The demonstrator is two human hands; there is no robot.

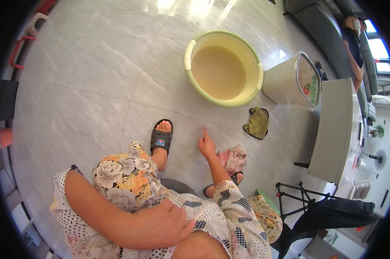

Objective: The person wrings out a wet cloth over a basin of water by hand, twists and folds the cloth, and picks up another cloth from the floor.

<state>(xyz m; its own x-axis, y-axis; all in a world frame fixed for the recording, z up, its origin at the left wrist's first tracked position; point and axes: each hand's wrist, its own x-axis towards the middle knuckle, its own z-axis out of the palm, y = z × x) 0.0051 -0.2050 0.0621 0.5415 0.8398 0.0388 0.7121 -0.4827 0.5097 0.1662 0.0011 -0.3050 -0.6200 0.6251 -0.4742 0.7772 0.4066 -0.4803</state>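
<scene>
My right hand (207, 144) is held out over the grey tiled floor, index finger extended, with nothing visible in it. Just right of its wrist is a crumpled pink cloth (234, 158), by my right foot; I cannot tell whether it touches the foot. Farther out lies an olive cloth with dark edging (258, 123). Beyond it stands a pale yellow plastic basin (253, 69) with a green rim, partly filled with cloudy brownish water (218, 73). My left hand (164, 225) rests against my patterned shirt, fingers curled, its palm hidden.
A white lined trash bin (280, 81) stands beside the basin. A white cabinet (332, 129) and a black folding chair (324, 210) are at the right. On the grey sofa (317, 26) is another person (353, 45). My left foot wears a black slide sandal (160, 137).
</scene>
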